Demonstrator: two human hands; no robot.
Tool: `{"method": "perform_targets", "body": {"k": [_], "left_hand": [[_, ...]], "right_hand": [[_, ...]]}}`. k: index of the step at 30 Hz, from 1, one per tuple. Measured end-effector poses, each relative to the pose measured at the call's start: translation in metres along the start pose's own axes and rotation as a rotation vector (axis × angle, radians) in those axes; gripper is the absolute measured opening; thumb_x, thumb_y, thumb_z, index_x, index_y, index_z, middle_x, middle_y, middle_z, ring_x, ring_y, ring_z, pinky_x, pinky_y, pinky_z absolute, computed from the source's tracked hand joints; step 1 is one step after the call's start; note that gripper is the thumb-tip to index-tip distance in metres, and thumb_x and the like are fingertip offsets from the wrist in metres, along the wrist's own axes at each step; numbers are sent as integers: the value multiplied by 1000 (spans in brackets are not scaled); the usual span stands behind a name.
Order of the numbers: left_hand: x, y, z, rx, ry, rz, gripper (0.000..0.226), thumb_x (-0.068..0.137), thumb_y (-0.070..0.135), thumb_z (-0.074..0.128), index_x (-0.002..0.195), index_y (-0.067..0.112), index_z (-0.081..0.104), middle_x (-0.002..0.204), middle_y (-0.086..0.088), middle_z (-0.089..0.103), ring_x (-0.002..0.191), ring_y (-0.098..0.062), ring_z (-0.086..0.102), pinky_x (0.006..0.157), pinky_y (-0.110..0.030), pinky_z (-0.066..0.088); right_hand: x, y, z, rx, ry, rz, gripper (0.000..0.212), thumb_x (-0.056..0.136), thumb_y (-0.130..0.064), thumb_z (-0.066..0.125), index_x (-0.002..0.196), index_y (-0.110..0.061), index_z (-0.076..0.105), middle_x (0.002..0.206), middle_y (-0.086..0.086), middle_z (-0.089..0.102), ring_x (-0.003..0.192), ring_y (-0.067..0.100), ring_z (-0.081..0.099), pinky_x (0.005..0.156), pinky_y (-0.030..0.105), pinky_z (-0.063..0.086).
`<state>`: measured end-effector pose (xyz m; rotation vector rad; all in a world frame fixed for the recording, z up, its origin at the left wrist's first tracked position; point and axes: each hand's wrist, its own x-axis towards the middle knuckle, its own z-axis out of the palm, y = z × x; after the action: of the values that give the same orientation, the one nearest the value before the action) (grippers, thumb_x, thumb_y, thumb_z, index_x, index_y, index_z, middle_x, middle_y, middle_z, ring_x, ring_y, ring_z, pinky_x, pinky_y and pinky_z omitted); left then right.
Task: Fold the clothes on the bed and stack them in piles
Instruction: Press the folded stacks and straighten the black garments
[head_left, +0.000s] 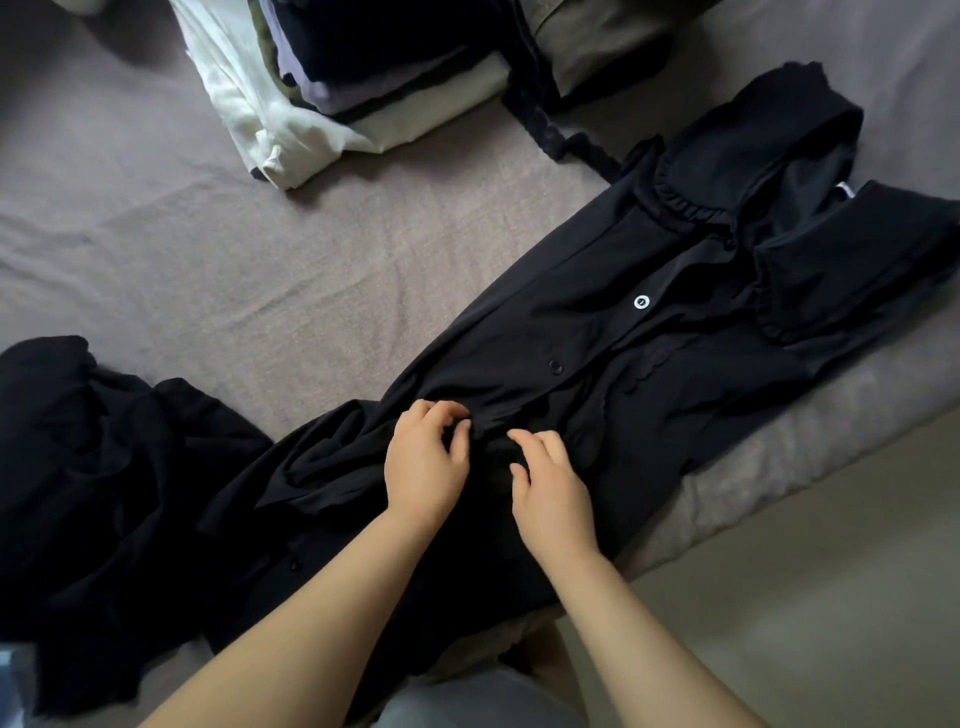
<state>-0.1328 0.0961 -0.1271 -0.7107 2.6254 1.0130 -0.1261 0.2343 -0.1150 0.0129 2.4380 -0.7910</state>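
Note:
A long black buttoned dress (597, 322) with a ruffled collar lies diagonally across the grey bed (260, 270), collar at the upper right, skirt bunched at the lower left. My left hand (426, 467) pinches the fabric along the button placket at the dress's middle, fingers curled. My right hand (550, 488) lies just to the right of it, fingers bent onto the same stretch of cloth; whether it grips is not clear. A stack of folded clothes (332, 78), white, lilac and dark, stands at the far side of the bed.
A black strap or belt (545, 135) trails from the stack toward the dress collar. The bed's edge (779, 467) runs along the right, with pale floor (831, 597) beyond it. My grey-trousered knees (467, 696) are at the bottom.

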Motion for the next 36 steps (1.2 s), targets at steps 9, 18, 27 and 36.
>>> {"method": "perform_targets", "body": {"k": [9, 18, 27, 36], "left_hand": [[0, 1, -2, 111, -38, 23, 22, 84, 19, 67, 105, 16, 64, 103, 1, 56, 95, -21, 56, 66, -31, 45], [2, -6, -4, 51, -80, 68, 19, 89, 18, 62, 107, 15, 67, 101, 3, 58, 89, -16, 59, 70, -28, 47], [2, -6, 1, 220, -22, 180, 12, 80, 11, 68, 90, 9, 63, 87, -4, 56, 80, -25, 58, 51, -31, 42], [10, 12, -18, -195, -100, -148, 20, 78, 16, 73, 73, 27, 56, 82, 11, 58, 81, -8, 55, 70, -21, 42]], "right_hand": [[-52, 19, -17, -192, -62, -1, 17, 77, -29, 48, 80, -24, 64, 88, -11, 45, 86, 12, 54, 59, 28, 38], [6, -15, 10, 326, 157, 238, 14, 87, -5, 64, 97, -15, 65, 96, -8, 53, 76, 5, 57, 74, 21, 48], [11, -16, 10, 317, 129, 320, 17, 85, -9, 67, 80, -19, 56, 90, -3, 57, 68, 8, 56, 60, 6, 39], [9, -37, -8, 523, 157, 269, 5, 86, -9, 65, 84, -13, 65, 89, 1, 61, 64, 1, 54, 64, 11, 44]]}}
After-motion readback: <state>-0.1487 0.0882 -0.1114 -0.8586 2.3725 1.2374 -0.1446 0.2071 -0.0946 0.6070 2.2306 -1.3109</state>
